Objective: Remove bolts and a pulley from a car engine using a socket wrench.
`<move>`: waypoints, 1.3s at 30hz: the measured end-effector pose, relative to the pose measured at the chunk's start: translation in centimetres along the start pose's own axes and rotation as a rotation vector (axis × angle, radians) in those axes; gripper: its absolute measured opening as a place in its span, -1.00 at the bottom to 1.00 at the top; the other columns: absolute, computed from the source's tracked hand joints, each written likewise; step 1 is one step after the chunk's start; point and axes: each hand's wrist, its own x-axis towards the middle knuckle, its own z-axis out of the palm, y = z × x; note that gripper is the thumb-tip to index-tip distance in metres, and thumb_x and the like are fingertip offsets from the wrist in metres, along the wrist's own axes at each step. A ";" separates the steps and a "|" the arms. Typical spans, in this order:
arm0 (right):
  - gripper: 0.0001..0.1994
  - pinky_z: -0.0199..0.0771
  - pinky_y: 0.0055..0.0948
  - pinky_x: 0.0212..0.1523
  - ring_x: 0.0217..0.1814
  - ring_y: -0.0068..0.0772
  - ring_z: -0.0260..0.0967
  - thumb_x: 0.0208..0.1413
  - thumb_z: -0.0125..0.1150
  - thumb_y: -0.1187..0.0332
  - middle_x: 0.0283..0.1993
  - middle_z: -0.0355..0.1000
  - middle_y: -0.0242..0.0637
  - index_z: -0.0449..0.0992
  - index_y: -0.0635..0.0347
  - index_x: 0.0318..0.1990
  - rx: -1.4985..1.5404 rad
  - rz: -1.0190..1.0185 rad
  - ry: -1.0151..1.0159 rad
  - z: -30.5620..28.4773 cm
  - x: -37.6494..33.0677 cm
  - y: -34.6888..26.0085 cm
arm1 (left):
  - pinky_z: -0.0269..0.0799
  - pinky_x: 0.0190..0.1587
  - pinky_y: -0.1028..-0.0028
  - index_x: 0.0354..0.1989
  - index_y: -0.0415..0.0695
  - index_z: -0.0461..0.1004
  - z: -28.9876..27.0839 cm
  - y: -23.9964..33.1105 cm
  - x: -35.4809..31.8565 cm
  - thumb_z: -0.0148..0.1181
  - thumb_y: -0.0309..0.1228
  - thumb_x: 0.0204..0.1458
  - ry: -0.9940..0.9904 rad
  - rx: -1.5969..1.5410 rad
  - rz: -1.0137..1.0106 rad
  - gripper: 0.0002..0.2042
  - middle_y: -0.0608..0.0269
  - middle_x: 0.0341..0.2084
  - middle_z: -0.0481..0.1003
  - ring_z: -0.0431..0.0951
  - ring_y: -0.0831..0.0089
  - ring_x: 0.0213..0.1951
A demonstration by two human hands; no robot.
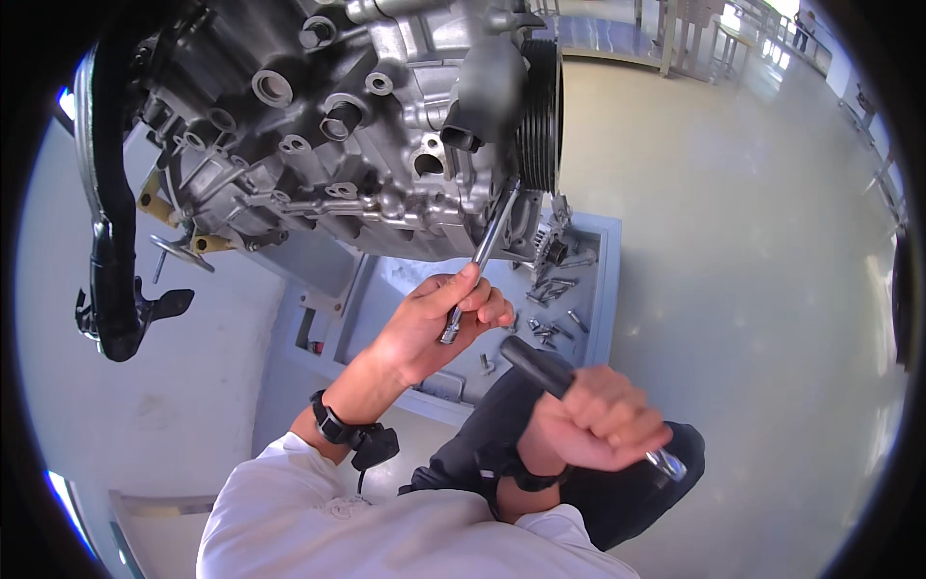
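Observation:
My left hand is closed around a chrome extension bar. The bar slants up to the engine, and its far end meets the casing beside the black ribbed pulley; exactly what it touches there is hidden. Lower and to the right, my right hand grips a black-handled chrome tool, clear of the engine. Its dark handle points up and left, while a shiny chrome end shows below my fist. Motion slightly blurs this hand, and my fingers cover the tool's middle.
Under the engine stands a blue-grey tray with several loose bolts in it. A thick black hose-like part hangs at the left. A metal bench is at the back, beyond the pale floor.

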 end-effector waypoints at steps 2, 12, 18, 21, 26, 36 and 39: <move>-0.52 -0.24 -0.67 -0.90 -0.93 -0.71 -0.30 0.24 -0.30 0.11 -0.90 -0.15 -0.56 0.03 0.04 -0.74 -0.191 -0.094 0.202 -0.3 -0.2 0.8 | 0.19 -0.05 0.30 -0.71 -0.02 0.14 0.2 0.3 -0.1 -0.15 -0.07 0.14 0.018 0.008 -0.021 -0.58 0.39 -0.67 0.17 0.28 0.34 -0.36; -0.50 -0.25 -0.68 -0.89 -0.94 -0.71 -0.26 0.22 -0.34 0.11 -0.87 -0.09 -0.53 0.07 0.07 -0.77 0.391 0.086 -0.199 0.2 2.4 -2.2 | 0.35 -0.08 0.27 -0.72 -0.02 0.10 0.2 0.4 0.0 -0.21 -0.08 0.17 0.031 0.049 0.033 -0.56 0.39 -0.70 0.12 0.26 0.36 -0.42; -0.51 -0.26 -0.67 -0.88 -0.93 -0.70 -0.27 0.21 -0.31 0.13 -0.87 -0.05 -0.53 0.10 0.10 -0.77 0.349 0.093 -0.268 0.7 3.5 -2.0 | 0.34 -0.07 0.22 -0.73 -0.02 0.07 0.4 0.7 0.6 -0.25 -0.09 0.18 0.035 0.029 0.029 -0.56 0.39 -0.71 0.10 0.24 0.37 -0.45; -0.50 -0.26 -0.65 -0.88 -0.93 -0.70 -0.25 0.22 -0.31 0.12 -0.87 -0.03 -0.53 0.11 0.12 -0.76 0.303 0.015 -0.193 1.4 1.7 -0.7 | 0.32 -0.05 0.21 -0.74 0.00 0.06 0.2 1.0 0.3 -0.25 -0.09 0.18 0.053 0.039 0.031 -0.56 0.39 -0.71 0.11 0.25 0.36 -0.43; -0.52 -0.24 -0.60 -0.90 -0.93 -0.68 -0.25 0.24 -0.30 0.11 -0.86 -0.04 -0.53 0.13 0.09 -0.74 0.223 0.279 -0.250 1.7 -0.2 1.4 | 0.29 -0.01 0.19 -0.74 0.00 0.07 0.6 0.8 0.6 -0.25 -0.07 0.18 0.040 0.055 0.044 -0.55 0.40 -0.71 0.11 0.26 0.35 -0.41; -0.51 -0.20 -0.64 -0.88 -0.92 -0.71 -0.26 0.25 -0.33 0.15 -0.86 -0.09 -0.54 0.09 0.11 -0.75 0.212 0.245 -0.211 0.6 0.8 0.5 | 0.37 -0.04 0.16 -0.77 0.00 0.08 0.5 1.0 0.4 -0.20 -0.06 0.16 0.074 -0.006 -0.022 -0.53 0.41 -0.74 0.09 0.30 0.37 -0.43; -0.50 -0.15 -0.64 -0.89 -0.92 -0.69 -0.22 0.25 -0.30 0.12 -0.87 -0.08 -0.53 0.08 0.11 -0.75 0.352 -0.010 -0.177 0.9 2.2 -1.0 | 0.42 -0.07 0.17 -0.76 -0.02 0.09 0.5 1.0 0.6 -0.19 -0.07 0.16 0.091 -0.023 -0.013 -0.54 0.40 -0.72 0.10 0.28 0.38 -0.44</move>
